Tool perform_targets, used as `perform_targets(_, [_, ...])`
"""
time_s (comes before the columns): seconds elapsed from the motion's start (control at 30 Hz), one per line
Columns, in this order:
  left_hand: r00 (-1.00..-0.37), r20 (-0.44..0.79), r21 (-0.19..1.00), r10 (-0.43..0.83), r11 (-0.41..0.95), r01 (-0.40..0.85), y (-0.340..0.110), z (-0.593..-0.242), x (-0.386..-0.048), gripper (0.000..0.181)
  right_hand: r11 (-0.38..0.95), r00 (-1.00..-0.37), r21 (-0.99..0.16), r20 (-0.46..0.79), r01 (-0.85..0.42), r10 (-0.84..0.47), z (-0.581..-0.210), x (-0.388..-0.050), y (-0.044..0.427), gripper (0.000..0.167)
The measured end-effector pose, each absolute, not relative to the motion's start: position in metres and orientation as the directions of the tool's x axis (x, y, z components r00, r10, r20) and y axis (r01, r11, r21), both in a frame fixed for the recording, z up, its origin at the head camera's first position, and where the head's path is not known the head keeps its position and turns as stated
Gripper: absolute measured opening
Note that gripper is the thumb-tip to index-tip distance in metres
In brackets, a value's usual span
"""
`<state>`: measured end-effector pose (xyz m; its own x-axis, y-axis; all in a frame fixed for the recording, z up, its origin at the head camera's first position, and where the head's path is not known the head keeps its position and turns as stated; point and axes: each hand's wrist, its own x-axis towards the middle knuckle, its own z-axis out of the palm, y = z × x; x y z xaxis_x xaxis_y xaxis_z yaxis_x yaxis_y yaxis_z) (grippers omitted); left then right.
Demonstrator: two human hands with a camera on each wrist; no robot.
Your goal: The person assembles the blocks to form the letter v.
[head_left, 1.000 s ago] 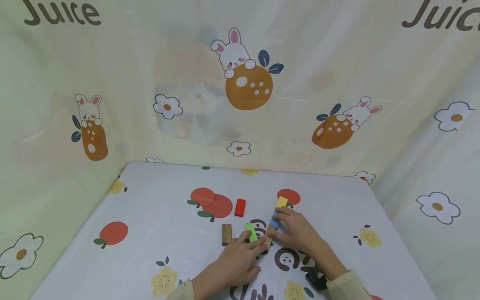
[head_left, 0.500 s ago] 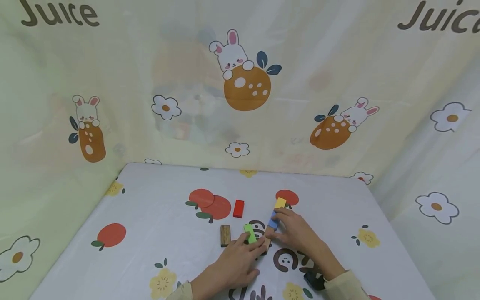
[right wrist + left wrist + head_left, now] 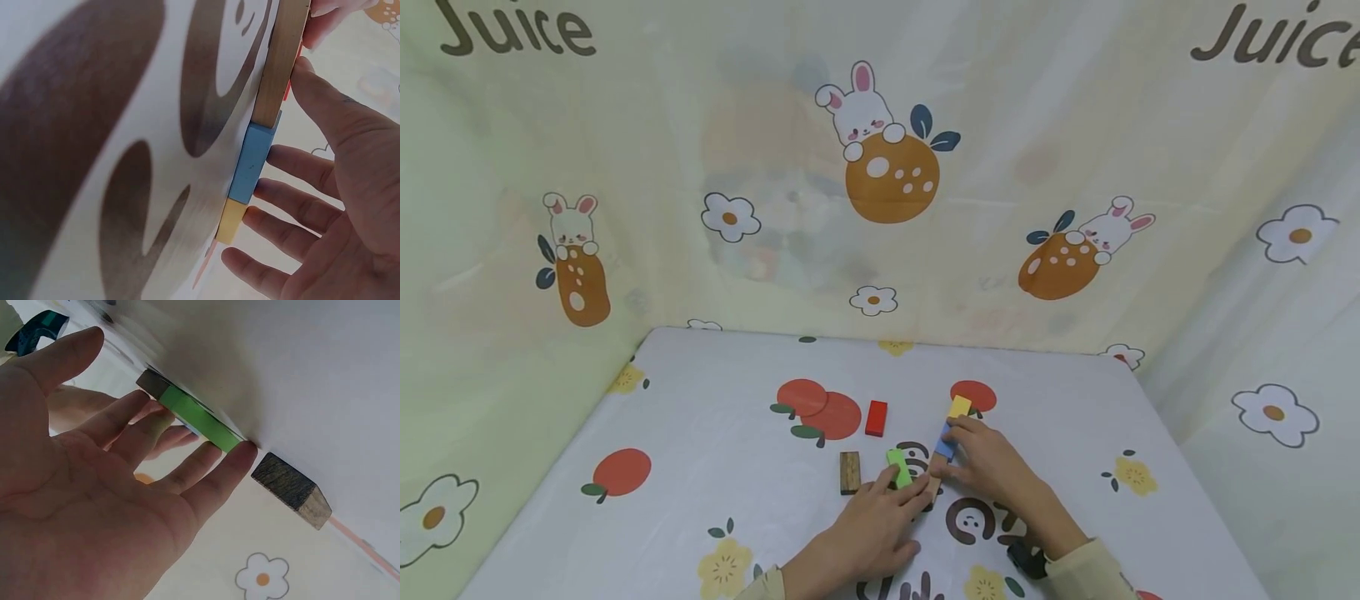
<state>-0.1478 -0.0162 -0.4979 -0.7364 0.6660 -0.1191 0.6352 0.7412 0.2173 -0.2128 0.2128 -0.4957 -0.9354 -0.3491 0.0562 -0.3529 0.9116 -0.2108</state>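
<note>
Yellow [image 3: 958, 407], blue [image 3: 945, 446] and plain wooden [image 3: 275, 75] blocks lie end to end in a slanting row on the table. My right hand [image 3: 1000, 471] rests along it, thumb at the wooden block and loosely straight fingers by the blue and yellow ones. My left hand [image 3: 876, 527] reaches in from the other side with extended fingers, touching the green block [image 3: 197, 419]. One of its fingertips lies at the near end of the wooden block. The green block lies just left of the row, partly covered by the left fingers in the head view.
A dark brown block [image 3: 849, 472] lies left of the green one, near the left hand. Farther back is a red block [image 3: 876, 418]. The white tablecloth [image 3: 715, 417] has printed fruit and flowers, and a printed curtain [image 3: 775, 275] stands behind the table.
The head view has shifted slightly. Both hands and all the blocks keep the same places relative to one another.
</note>
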Motion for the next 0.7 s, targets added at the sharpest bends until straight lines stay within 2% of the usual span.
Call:
perform_targets(0.33, [-0.753,-0.068,0.256,0.654,0.741,0.62,-0.016,-0.495,-0.151,0.067,0.908,-0.93,-0.2,0.053,-0.368,-0.365,-0.494,-0.213,0.214,0.067])
perform_targets(0.53, [-0.77,0.052,0.302,0.636,0.724,0.62,-0.02,-0.494,-0.156,0.074,0.904,-0.925,-0.196,0.066,-0.381,-0.375,-0.494,-0.213,0.214,0.063])
perform_targets(0.7, [-0.794,0.133,0.306,0.593,0.738,0.602,-0.026,-0.491,-0.166,0.067,0.907,-0.93,-0.206,0.056,-0.367,-0.364,-0.494,-0.212,0.213,0.068])
